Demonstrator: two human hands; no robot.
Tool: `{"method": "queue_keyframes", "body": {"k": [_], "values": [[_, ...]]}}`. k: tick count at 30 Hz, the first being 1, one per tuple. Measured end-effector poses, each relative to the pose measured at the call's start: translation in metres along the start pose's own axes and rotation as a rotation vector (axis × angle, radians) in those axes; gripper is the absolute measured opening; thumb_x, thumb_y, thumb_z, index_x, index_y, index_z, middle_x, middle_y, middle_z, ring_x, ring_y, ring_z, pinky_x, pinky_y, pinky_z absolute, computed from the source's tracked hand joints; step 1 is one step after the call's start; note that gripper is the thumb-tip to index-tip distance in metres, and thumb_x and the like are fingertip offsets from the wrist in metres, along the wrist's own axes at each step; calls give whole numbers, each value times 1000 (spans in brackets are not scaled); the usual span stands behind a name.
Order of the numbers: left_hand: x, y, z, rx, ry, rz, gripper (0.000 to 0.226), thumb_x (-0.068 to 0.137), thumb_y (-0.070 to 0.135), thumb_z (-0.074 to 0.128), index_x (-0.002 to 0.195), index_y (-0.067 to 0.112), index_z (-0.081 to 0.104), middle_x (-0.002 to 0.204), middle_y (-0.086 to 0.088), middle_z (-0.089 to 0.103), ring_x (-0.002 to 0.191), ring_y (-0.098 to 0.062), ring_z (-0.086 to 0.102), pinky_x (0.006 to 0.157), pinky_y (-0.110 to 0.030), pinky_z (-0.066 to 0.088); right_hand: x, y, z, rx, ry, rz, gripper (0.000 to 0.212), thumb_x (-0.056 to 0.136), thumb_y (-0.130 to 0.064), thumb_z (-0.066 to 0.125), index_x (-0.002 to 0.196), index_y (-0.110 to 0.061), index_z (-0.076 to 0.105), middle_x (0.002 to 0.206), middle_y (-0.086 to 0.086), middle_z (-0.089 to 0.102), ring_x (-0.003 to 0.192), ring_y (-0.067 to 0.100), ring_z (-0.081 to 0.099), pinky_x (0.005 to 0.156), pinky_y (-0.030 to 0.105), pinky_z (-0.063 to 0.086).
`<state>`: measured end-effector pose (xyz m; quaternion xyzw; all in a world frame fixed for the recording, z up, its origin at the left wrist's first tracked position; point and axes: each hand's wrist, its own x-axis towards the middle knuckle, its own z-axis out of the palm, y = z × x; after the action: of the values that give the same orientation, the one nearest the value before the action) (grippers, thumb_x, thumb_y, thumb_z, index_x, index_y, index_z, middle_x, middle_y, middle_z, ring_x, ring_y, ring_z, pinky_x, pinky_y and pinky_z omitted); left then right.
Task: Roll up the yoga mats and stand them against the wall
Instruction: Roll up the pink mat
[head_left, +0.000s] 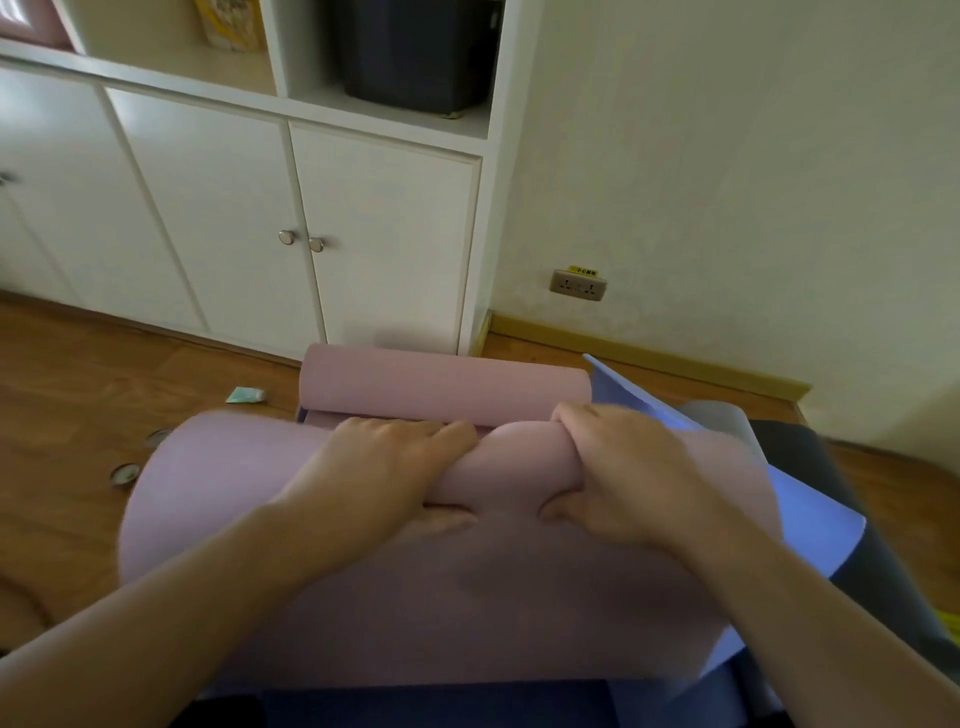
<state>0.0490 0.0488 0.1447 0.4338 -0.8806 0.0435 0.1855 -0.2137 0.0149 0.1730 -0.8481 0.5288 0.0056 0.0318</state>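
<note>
A pink yoga mat (426, 597) lies in front of me, bulging up in a wide fold, and its far end (447, 384) curls into a loose roll near the cabinet. My left hand (384, 467) grips the top of the fold, fingers over it and thumb underneath. My right hand (618, 473) grips the same fold beside it, also with the thumb below. Under the pink mat lies a blue mat (810, 525), one corner lifted at the right, and beneath that a dark grey mat (893, 519).
White cabinet doors (384, 244) with round knobs stand just beyond the mat. A cream wall (727, 182) with a low socket (578, 285) and a wooden skirting lies to the right. Small round lids (126, 473) and a green packet (245, 395) lie on the wooden floor at left.
</note>
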Motion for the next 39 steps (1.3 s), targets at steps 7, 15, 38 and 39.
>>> {"method": "queue_keyframes", "body": {"k": [7,15,38,39], "values": [[-1,-25,-29,10,-403,-346,63,81,93,34,117,43,42,97,21,55,86,-3,59,75,-28,48,1,-14,2,-98,37,-12,83,81,-65,80,142,-25,41,142,-2,52,123,21,50,98,33,39],[-8,-36,-14,156,-478,-199,60,89,87,29,115,35,40,110,16,53,94,-5,55,86,-26,49,-4,5,16,-103,-124,-27,79,77,-85,67,128,-30,39,123,-8,44,108,14,43,98,35,42],[-11,-56,-11,-46,-529,-456,41,101,60,46,120,24,40,126,3,47,108,-17,54,90,-33,46,28,7,24,-156,-72,115,73,80,-76,74,105,-23,30,118,3,52,100,20,41,86,35,36],[-13,-55,-12,-27,-528,-463,39,102,58,47,118,23,41,123,3,47,106,-18,54,87,-32,44,26,9,25,-128,-81,99,69,83,-79,67,111,-25,34,121,2,50,106,20,42,90,36,38]]}}
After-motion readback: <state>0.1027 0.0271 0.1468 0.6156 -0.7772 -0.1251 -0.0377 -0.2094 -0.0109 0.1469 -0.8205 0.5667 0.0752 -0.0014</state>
